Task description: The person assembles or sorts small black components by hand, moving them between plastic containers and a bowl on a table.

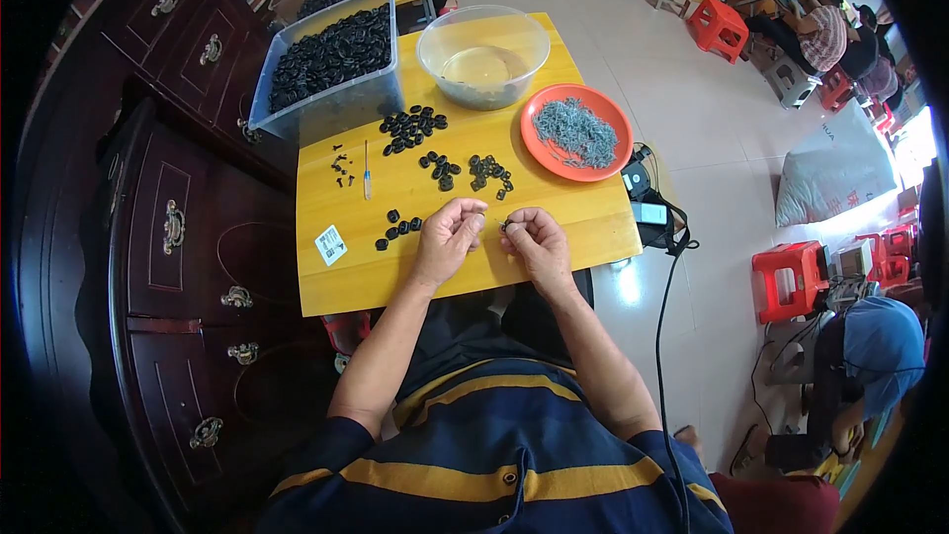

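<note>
My left hand point(449, 245) is closed in a pinch over the near part of the yellow table point(341, 178); whatever its fingertips hold is too small to make out. Close to it, my right hand point(539, 245) grips a small black part point(506, 224) between thumb and fingers. Just beyond both hands lie loose groups of small black oval parts point(438, 169) and darker open ones point(488, 171). A short row of black parts point(398, 228) sits left of my left hand. To the right, an orange-red plate point(529, 143) carries a heap of small grey metal pieces point(575, 133).
A clear bin point(336, 104) full of black parts and a clear round bowl point(482, 57) stand at the back. A thin screwdriver point(367, 178), tiny black bits point(341, 168) and a white label point(330, 245) lie at left. Dark drawers point(168, 237) flank the table; a black cable point(664, 336) hangs right.
</note>
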The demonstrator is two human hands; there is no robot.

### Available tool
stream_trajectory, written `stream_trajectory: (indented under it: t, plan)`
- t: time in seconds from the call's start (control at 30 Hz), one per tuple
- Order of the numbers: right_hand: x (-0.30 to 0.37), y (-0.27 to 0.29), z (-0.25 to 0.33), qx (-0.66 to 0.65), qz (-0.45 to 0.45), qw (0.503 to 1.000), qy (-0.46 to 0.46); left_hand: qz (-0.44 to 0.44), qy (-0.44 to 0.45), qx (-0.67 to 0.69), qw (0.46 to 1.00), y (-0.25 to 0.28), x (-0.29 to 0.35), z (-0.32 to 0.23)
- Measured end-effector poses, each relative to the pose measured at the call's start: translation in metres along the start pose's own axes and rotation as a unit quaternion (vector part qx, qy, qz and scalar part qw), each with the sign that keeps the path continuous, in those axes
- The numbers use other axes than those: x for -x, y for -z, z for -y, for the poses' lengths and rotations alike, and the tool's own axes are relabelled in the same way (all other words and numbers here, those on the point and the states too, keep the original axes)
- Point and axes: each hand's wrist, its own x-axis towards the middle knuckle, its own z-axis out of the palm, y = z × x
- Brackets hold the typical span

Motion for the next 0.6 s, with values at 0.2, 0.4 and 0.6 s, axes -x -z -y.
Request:
stream_trajectory:
  t: [0.2, 0.4, 0.6]
  plan:
    - [-0.0009, -0.0021, -0.0022, 0.037, 0.003, 0.999, 0.022, -0.003, -0.022, -0.008, 1.0, -0.0006, 0.0008, 0.0015]
    - [-0.0015, -0.0024, -0.0029, 0.041, 0.004, 0.999, 0.024, 0.008, -0.027, 0.03, 0.999, -0.0035, 0.0023, -0.0026]
    - [-0.0018, -0.0028, -0.0022, 0.052, 0.001, 0.998, 0.02, 0.005, -0.067, -0.052, 0.996, -0.0022, 0.003, -0.0018]
